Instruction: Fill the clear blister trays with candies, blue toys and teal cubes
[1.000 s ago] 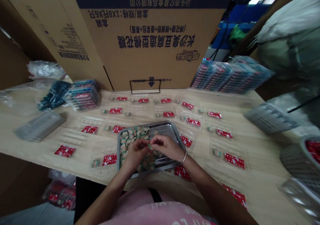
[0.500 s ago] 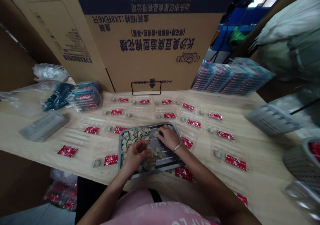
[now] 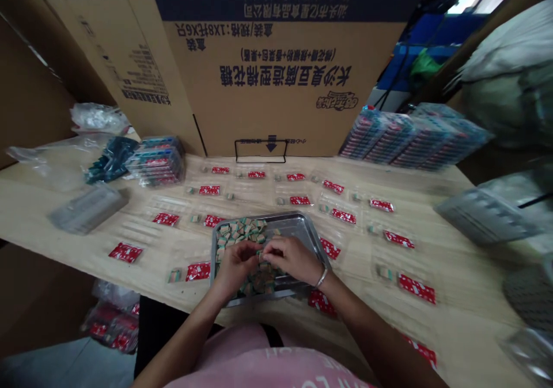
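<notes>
Over the metal tray (image 3: 302,227), both hands meet at its middle. Left hand (image 3: 235,264) and right hand (image 3: 290,257) pinch fingertips together on one small wrapped candy (image 3: 261,254), held between them just above the loose heap of candies (image 3: 242,229). Too small to tell its long axis. Both hands equally near; heap lies up-left of the fingers, more pieces directly beneath. Fingers of each hand curled, gripping that piece. Tray shiny steel, shallow, rounded corners; candies squarish, tan-and-green wrappers. Pale wood bench (image 3: 466,273) carries rows of clear plastic trays with red sachets (image 3: 125,253) all round. Big cardboard box (image 3: 276,77) stands behind, stacked packs (image 3: 158,160) to its left.
</notes>
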`<action>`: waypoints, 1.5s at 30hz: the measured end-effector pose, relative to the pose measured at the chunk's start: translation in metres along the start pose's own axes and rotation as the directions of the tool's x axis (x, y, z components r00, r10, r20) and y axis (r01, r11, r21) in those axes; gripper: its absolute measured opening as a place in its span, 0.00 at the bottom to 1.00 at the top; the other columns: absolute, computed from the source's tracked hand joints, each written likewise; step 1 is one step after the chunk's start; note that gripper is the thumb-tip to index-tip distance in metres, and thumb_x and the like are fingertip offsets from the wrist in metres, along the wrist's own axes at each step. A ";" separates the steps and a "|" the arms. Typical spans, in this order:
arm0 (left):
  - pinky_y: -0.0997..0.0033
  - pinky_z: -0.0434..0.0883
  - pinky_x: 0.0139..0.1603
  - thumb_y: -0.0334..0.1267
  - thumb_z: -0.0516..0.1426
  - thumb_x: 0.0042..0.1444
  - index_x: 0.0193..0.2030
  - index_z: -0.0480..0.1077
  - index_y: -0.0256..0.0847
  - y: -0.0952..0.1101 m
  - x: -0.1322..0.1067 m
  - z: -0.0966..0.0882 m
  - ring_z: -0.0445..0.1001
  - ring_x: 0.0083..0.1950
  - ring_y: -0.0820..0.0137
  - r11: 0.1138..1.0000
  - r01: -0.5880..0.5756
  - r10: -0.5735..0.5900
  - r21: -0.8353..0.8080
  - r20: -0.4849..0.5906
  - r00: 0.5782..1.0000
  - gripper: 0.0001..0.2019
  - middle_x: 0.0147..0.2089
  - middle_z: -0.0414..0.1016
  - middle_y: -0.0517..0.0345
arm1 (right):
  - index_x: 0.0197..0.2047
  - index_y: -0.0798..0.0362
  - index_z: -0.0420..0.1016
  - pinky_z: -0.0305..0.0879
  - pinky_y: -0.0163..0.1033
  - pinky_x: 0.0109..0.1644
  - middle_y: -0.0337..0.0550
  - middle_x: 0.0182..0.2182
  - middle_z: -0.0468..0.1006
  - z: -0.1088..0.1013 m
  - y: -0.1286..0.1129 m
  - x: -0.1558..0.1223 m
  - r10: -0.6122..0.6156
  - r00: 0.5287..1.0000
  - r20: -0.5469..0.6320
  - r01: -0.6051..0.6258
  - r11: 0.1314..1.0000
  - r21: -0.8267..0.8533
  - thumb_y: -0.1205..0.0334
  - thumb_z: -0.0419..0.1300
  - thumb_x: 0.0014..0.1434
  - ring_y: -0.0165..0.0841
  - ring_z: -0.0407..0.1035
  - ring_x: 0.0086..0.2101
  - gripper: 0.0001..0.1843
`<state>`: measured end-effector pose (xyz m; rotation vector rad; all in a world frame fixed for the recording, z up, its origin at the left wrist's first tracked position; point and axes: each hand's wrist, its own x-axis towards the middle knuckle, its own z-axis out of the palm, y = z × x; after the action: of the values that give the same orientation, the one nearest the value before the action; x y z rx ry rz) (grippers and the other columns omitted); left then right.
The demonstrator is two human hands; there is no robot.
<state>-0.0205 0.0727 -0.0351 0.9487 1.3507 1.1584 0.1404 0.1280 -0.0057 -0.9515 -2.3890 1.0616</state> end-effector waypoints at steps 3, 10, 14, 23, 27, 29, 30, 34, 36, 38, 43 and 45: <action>0.76 0.65 0.27 0.36 0.63 0.40 0.30 0.75 0.37 0.004 -0.006 -0.007 0.69 0.25 0.74 1.000 -0.001 0.001 -0.005 0.065 0.998 0.09 0.24 0.74 0.59 | 0.28 0.53 0.73 0.58 0.33 0.32 0.38 0.25 0.74 0.008 -0.005 0.003 0.014 1.000 -0.013 -0.014 0.999 -0.031 0.69 0.59 0.54 0.29 0.67 0.27 0.05; 0.74 0.66 0.29 0.38 0.65 0.38 0.31 0.71 0.37 0.005 -0.021 -0.027 0.70 0.27 0.73 0.993 -0.035 0.034 -0.114 -0.016 0.999 0.13 0.26 0.73 0.60 | 0.38 0.52 0.70 0.63 0.35 0.38 0.42 0.36 0.74 0.030 -0.015 0.018 -0.092 0.995 -0.028 0.093 0.995 0.027 0.73 0.58 0.53 0.32 0.69 0.35 0.09; 0.75 0.66 0.30 0.36 0.66 0.36 0.36 0.66 0.39 0.008 -0.030 -0.050 0.69 0.27 0.74 0.967 -0.120 0.081 -0.225 -0.176 0.981 0.19 0.26 0.71 0.64 | 0.32 0.52 0.70 0.62 0.35 0.39 0.41 0.31 0.74 0.046 -0.036 0.041 -0.234 0.971 0.047 0.234 0.972 0.009 0.74 0.56 0.55 0.32 0.69 0.35 0.07; 0.70 0.69 0.35 0.40 0.62 0.44 0.43 0.64 0.41 -0.021 -0.046 -0.143 0.72 0.33 0.70 0.971 -0.233 0.219 0.046 -0.551 0.805 0.18 0.32 0.73 0.59 | 0.27 0.57 0.75 0.61 0.29 0.29 0.36 0.22 0.75 0.110 -0.060 0.162 -0.206 0.949 0.239 0.164 0.969 0.184 0.74 0.62 0.46 0.27 0.67 0.24 0.04; 0.58 0.67 0.47 0.40 0.59 0.49 0.46 0.67 0.41 -0.038 -0.051 -0.182 0.69 0.47 0.61 0.787 -0.103 0.554 0.609 -0.621 0.555 0.16 0.44 0.72 0.50 | 0.29 0.58 0.75 0.62 0.29 0.30 0.38 0.24 0.77 0.150 -0.067 0.249 -0.096 0.987 0.126 0.081 0.990 0.118 0.72 0.62 0.47 0.27 0.69 0.26 0.02; 0.54 0.65 0.51 0.40 0.58 0.51 0.46 0.67 0.40 -0.043 -0.053 -0.193 0.67 0.50 0.59 0.664 -0.044 0.655 0.746 -0.553 0.514 0.15 0.46 0.72 0.49 | 0.31 0.58 0.76 0.63 0.29 0.31 0.40 0.28 0.78 0.175 -0.078 0.283 -0.075 0.993 0.096 0.068 0.995 0.074 0.71 0.62 0.49 0.27 0.70 0.29 0.04; 0.53 0.65 0.52 0.39 0.58 0.52 0.47 0.67 0.40 -0.046 -0.054 -0.196 0.67 0.50 0.59 0.627 -0.028 0.679 0.779 -0.528 0.510 0.15 0.46 0.72 0.49 | 0.32 0.57 0.76 0.63 0.29 0.32 0.40 0.29 0.79 0.187 -0.085 0.295 -0.066 0.994 0.089 0.062 0.997 0.051 0.70 0.62 0.49 0.27 0.71 0.30 0.04; 0.54 0.65 0.52 0.40 0.56 0.54 0.48 0.66 0.41 -0.056 -0.061 -0.204 0.67 0.51 0.59 0.616 0.026 0.669 0.787 -0.540 0.511 0.15 0.47 0.71 0.49 | 0.34 0.55 0.77 0.64 0.30 0.35 0.42 0.33 0.80 0.221 -0.101 0.317 -0.025 0.997 0.074 0.030 0.997 -0.072 0.68 0.62 0.50 0.29 0.72 0.33 0.06; 0.55 0.66 0.50 0.41 0.56 0.54 0.48 0.66 0.41 -0.061 -0.064 -0.207 0.68 0.50 0.59 0.645 0.048 0.643 0.763 -0.576 0.505 0.15 0.46 0.71 0.50 | 0.34 0.54 0.78 0.64 0.32 0.36 0.43 0.34 0.80 0.227 -0.104 0.318 -0.012 0.997 0.074 0.022 0.989 -0.144 0.67 0.61 0.51 0.31 0.72 0.35 0.06; 0.56 0.67 0.49 0.41 0.57 0.54 0.48 0.66 0.41 -0.066 -0.066 -0.208 0.68 0.49 0.60 0.666 0.059 0.624 0.744 -0.599 0.502 0.15 0.45 0.72 0.50 | 0.33 0.54 0.78 0.64 0.33 0.38 0.45 0.35 0.80 0.227 -0.105 0.317 -0.012 0.996 0.092 0.031 0.977 -0.209 0.67 0.60 0.52 0.33 0.72 0.36 0.06; 0.56 0.67 0.49 0.39 0.57 0.53 0.47 0.67 0.40 -0.067 -0.065 -0.208 0.68 0.48 0.60 0.666 0.056 0.626 0.744 -0.598 0.501 0.14 0.45 0.72 0.50 | 0.36 0.55 0.78 0.64 0.34 0.43 0.50 0.38 0.79 0.224 -0.113 0.311 -0.023 0.990 0.136 0.067 0.942 -0.328 0.69 0.56 0.56 0.35 0.72 0.41 0.09; 0.57 0.67 0.49 0.39 0.57 0.53 0.46 0.67 0.40 -0.063 -0.065 -0.207 0.68 0.48 0.60 0.654 0.049 0.642 0.755 -0.588 0.491 0.13 0.45 0.72 0.50 | 0.39 0.56 0.78 0.64 0.35 0.43 0.52 0.41 0.77 0.225 -0.116 0.310 -0.016 0.991 0.136 0.065 0.931 -0.360 0.71 0.54 0.57 0.36 0.72 0.42 0.11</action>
<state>-0.2141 -0.0295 -0.0912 1.2942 2.6490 1.5225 -0.2542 0.1732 -0.0502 -0.9685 -2.7643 0.6942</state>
